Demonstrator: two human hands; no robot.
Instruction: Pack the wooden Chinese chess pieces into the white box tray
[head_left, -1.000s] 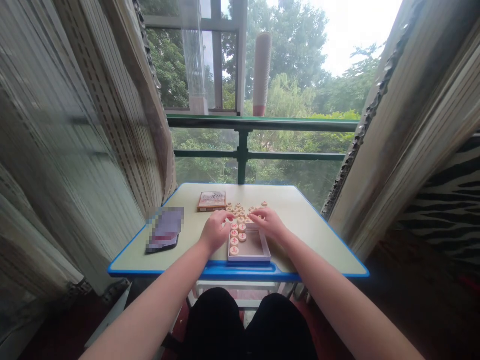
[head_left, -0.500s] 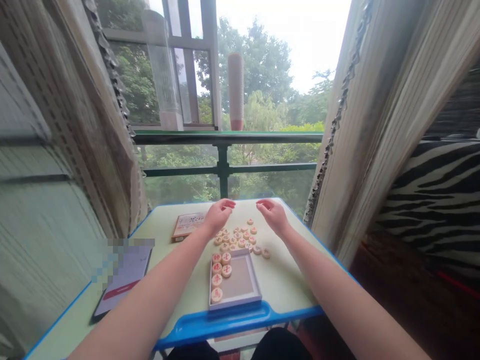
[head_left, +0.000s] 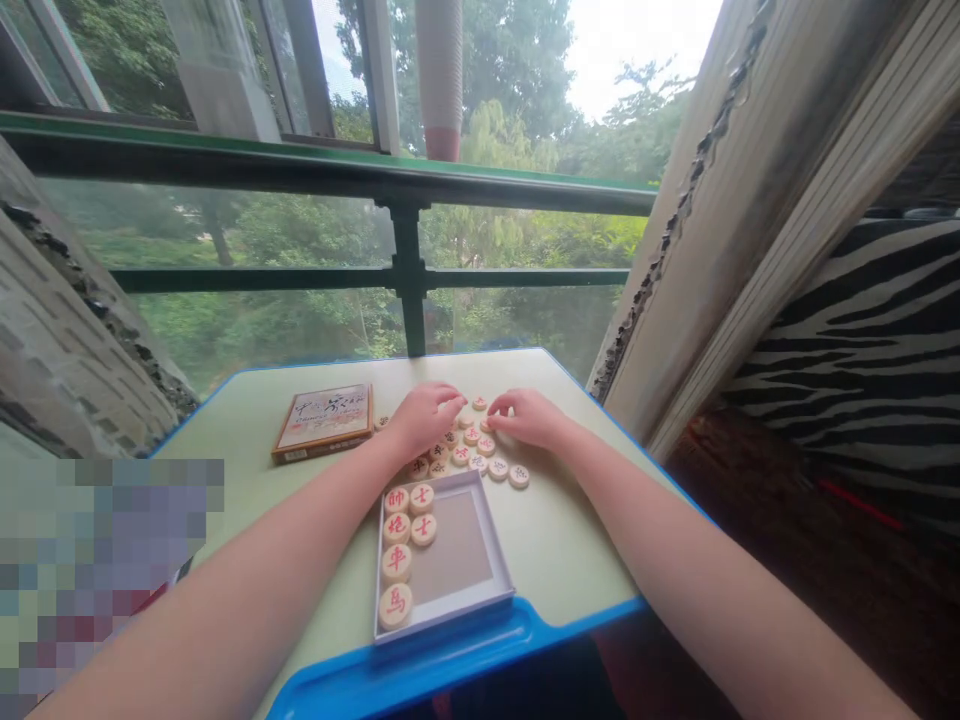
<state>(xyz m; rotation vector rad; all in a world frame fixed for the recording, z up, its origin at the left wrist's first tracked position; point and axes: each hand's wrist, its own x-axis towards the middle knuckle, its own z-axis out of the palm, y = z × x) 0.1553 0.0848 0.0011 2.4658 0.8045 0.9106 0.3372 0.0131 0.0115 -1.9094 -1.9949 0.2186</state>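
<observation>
My left hand [head_left: 427, 415] reaches over the loose Chinese chess pieces [head_left: 461, 455], its fingers bent, loosely apart and partly covering the heap. From the other side my right hand [head_left: 529, 416] comes in with thumb and fingers apart, its tips at a piece [head_left: 486, 424] on the heap's right edge. No lifted piece shows in either hand. Nearer to me lies a shallow white box tray [head_left: 504, 560]. Red-marked pieces stand along its left side in a column, with two more pieces [head_left: 423, 529] beside the upper ones. The rest of its bottom is bare.
A printed chess box lid [head_left: 324, 420] lies left of my left hand. The pale table [head_left: 570, 540] has a blue rim with a moulded groove [head_left: 450, 650] in front. A green railing [head_left: 405, 270] and curtains [head_left: 720, 200] stand beyond. A blurred-out patch covers the lower left.
Both hands have come down from above the table's far part to the loose pieces. The camera view has tilted downward and moved closer.
</observation>
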